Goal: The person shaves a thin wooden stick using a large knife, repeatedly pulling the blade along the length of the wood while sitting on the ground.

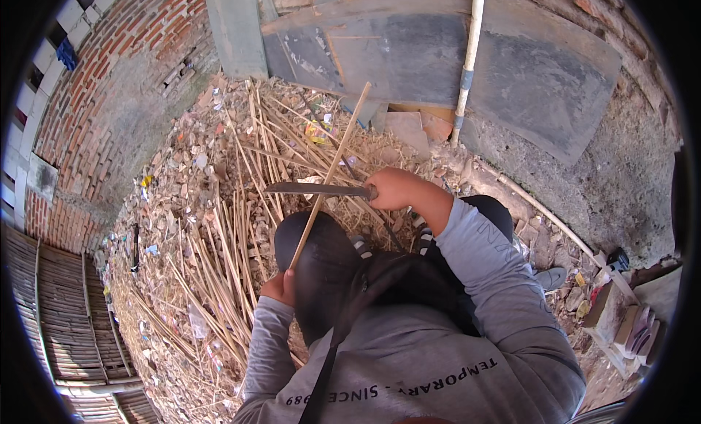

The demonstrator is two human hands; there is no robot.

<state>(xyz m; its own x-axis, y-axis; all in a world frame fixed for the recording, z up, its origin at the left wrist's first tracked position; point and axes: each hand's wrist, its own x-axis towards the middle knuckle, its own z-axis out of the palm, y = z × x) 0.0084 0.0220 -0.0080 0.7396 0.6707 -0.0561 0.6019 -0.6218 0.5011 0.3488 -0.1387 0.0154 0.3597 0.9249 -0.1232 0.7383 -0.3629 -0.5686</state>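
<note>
My right hand is closed round the handle of a machete, whose long dark blade points left. The blade crosses a pale bamboo strip at about its middle; whether the two touch I cannot tell. My left hand, beside my left knee, grips the strip's lower end, and the strip slants up and away to the right. Many more bamboo strips lie in a loose pile on the ground to the left, and others lie ahead.
Rubble and litter cover the ground. Grey sheets lean on the far wall, with an upright pipe before them. A brick wall and a bamboo slat panel stand left. Stacked blocks sit at the right.
</note>
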